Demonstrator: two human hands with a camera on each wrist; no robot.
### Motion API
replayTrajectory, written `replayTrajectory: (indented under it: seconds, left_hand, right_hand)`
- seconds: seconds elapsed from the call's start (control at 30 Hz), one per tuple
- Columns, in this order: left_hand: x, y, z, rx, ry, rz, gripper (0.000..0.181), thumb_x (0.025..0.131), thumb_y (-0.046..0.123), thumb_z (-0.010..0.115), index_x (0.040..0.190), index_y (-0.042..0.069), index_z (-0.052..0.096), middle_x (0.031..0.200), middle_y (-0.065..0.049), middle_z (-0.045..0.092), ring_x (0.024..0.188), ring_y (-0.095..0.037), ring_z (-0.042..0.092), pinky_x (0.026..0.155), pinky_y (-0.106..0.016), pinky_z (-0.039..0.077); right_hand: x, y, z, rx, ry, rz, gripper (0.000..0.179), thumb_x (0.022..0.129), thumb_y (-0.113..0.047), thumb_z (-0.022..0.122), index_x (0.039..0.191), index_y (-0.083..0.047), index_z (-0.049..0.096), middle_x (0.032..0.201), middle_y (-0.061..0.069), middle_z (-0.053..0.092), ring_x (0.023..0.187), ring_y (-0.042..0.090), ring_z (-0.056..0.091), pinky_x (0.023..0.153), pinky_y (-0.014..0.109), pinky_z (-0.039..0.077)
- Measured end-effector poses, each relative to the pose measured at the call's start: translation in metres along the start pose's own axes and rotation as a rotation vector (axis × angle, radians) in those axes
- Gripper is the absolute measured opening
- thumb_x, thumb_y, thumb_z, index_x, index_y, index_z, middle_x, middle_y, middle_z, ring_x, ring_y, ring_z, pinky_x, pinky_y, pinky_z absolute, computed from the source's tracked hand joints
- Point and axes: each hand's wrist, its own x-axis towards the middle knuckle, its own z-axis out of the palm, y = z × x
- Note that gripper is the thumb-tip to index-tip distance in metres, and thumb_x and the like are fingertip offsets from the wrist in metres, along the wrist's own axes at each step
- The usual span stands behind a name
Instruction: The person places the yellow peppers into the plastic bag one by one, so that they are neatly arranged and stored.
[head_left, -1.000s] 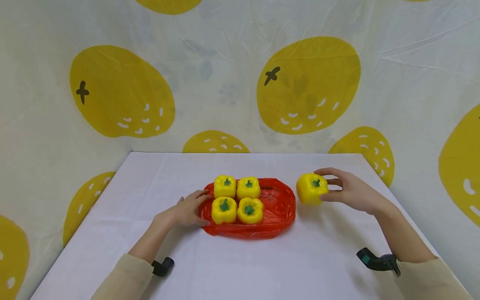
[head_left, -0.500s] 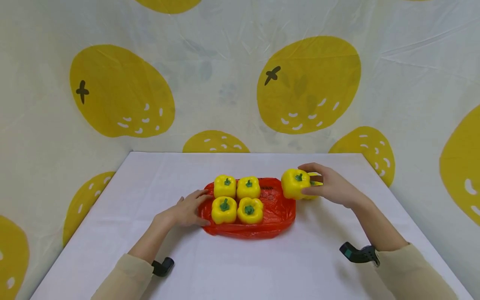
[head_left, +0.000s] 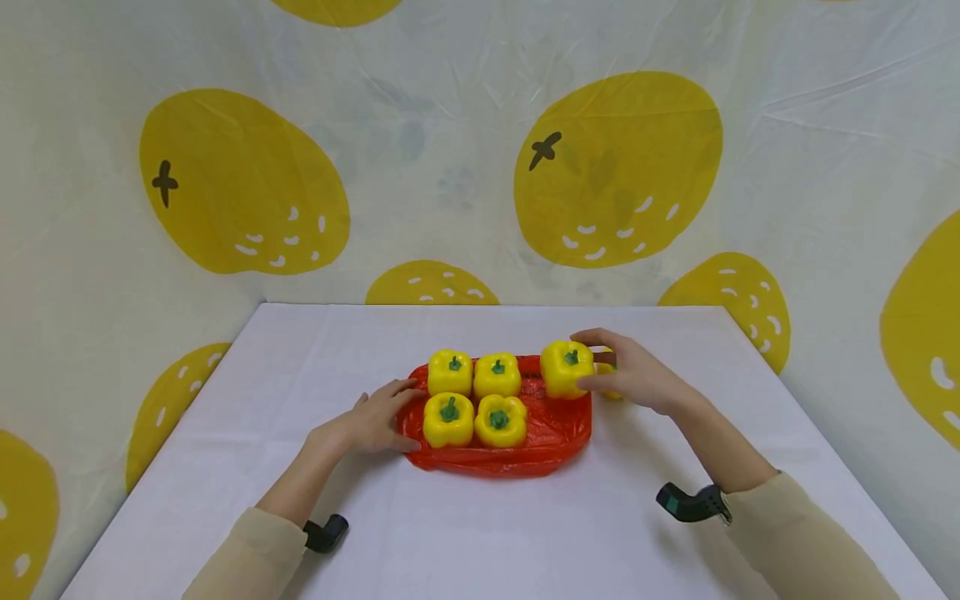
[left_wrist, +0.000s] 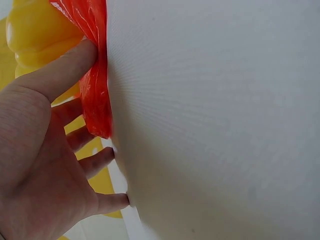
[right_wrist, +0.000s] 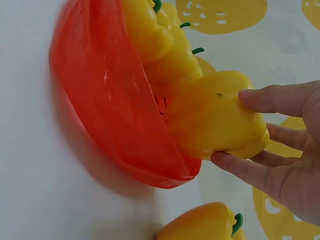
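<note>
A red plastic bag lies with its mouth spread wide on the white table, several yellow bell peppers standing in its left part. My left hand rests against the bag's left end, its thumb and spread fingers touching the plastic. Between thumb and fingertips, my right hand holds another yellow bell pepper over the right part of the bag. In the right wrist view, that held bell pepper is at the bag's rim, partly hiding the peppers behind it. Whether it touches the bag's bottom I cannot tell.
One more yellow bell pepper lies outside the bag; the right hand mostly hides it in the head view. The white table extends around the bag. A curtain printed with yellow fruit hangs behind and at both sides.
My right hand has carried its bell pepper leftward, from beside the bag to over its right part, uncovering another pepper behind the hand. The left hand has stayed at the bag's left end.
</note>
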Motion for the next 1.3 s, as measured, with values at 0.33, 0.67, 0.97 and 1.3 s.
replayTrajectory:
  seconds: [0.33,0.67,0.97,1.3]
  left_hand:
    - [-0.001,0.000,0.000,0.025,-0.001,0.014,0.080,0.084,0.035,0.084,0.152,0.015,0.048,0.162,-0.017,0.031,0.150,-0.042,0.023,0.112,-0.078,0.012]
    - [-0.001,0.000,-0.001,0.013,0.003,0.011,0.080,0.084,0.035,0.084,0.152,0.016,0.048,0.162,-0.017,0.032,0.149,-0.042,0.025,0.112,-0.078,0.012]
    - [-0.001,0.001,-0.001,0.022,0.000,0.011,0.081,0.083,0.035,0.084,0.152,0.015,0.048,0.162,-0.016,0.032,0.150,-0.043,0.024,0.111,-0.079,0.012]
    - [-0.001,0.001,0.000,0.014,0.004,0.015,0.081,0.083,0.035,0.085,0.153,0.015,0.048,0.162,-0.016,0.032,0.149,-0.042,0.026,0.112,-0.078,0.012]
  right_hand:
    - [0.013,0.001,0.014,-0.017,-0.024,0.017,0.068,0.090,-0.016,0.078,0.149,-0.004,0.046,0.150,0.019,0.048,0.137,0.047,0.044,0.098,0.052,0.053]
    - [0.022,0.005,0.027,-0.053,-0.015,0.004,0.066,0.089,-0.014,0.078,0.147,-0.002,0.048,0.147,0.020,0.051,0.135,0.046,0.045,0.097,0.051,0.054]
    - [0.028,0.012,0.035,-0.073,-0.017,-0.014,0.065,0.090,-0.016,0.079,0.147,-0.002,0.049,0.145,0.020,0.052,0.133,0.044,0.047,0.098,0.050,0.054]
    - [0.025,0.013,0.031,-0.101,0.002,-0.024,0.070,0.089,-0.022,0.081,0.147,-0.002,0.049,0.146,0.019,0.052,0.134,0.046,0.046,0.099,0.053,0.053]
